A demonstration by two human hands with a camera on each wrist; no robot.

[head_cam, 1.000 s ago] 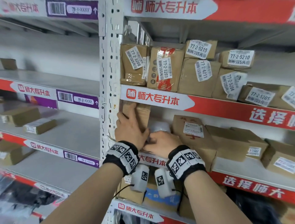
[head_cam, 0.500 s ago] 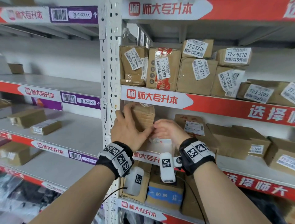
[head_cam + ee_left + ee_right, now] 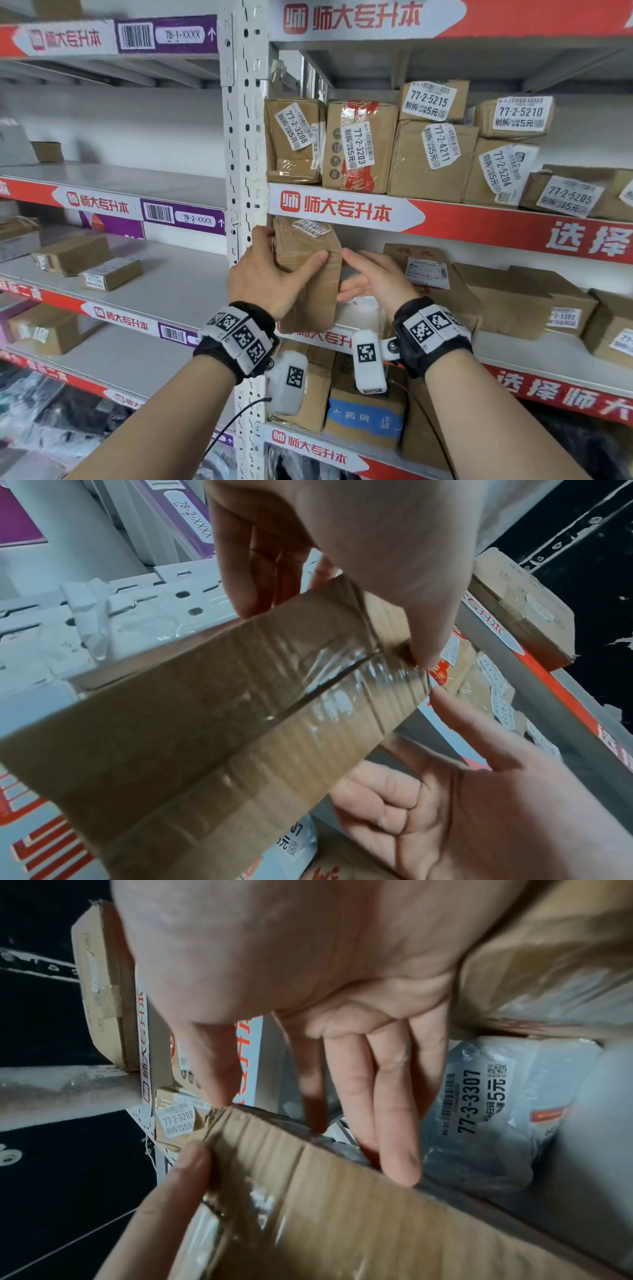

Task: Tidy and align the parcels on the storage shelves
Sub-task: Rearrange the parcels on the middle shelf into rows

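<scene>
Item 1: the tall cardboard parcel [image 3: 310, 270], brown, taped with clear film, white label on its top end. I have it standing upright at the left end of the middle shelf [image 3: 513, 353], just beside the white perforated upright post [image 3: 245, 144], its top reaching up to the red-and-white shelf banner [image 3: 346, 209].

Item 2: my left hand [image 3: 270, 277]. It grasps the parcel: thumb across the front face, fingers wrapped round the left side toward the post. The left wrist view shows the same grip, thumb [image 3: 411, 631] pressed on the taped edge.

Item 3: my right hand [image 3: 375, 277]. Fingers are straight and relaxed, laid along the parcel's right side. In the right wrist view the fingers [image 3: 394, 1123] point down past the carton's corner, not curled round it. Whether the fingertips actually press the cardboard I cannot tell for sure; that view is blurred there.

Item 4: a white plastic mailer [image 3: 486, 1110], label 77-3-3307, lying on the same shelf just behind and right of the parcel.

Item 5: a flat brown carton with a shipping label [image 3: 424, 270], right of my right hand, with further brown boxes [image 3: 524, 301] beyond it on the same shelf.

Item 6: upper shelf row, labelled cartons standing side by side: 77-2-3208 [image 3: 294, 140], 77-2-3203 [image 3: 359, 147], 77-2-4211 [image 3: 435, 157].

Item 7: the bay to the left, holding a few small flat boxes [image 3: 92, 263] well apart from each other.
</scene>
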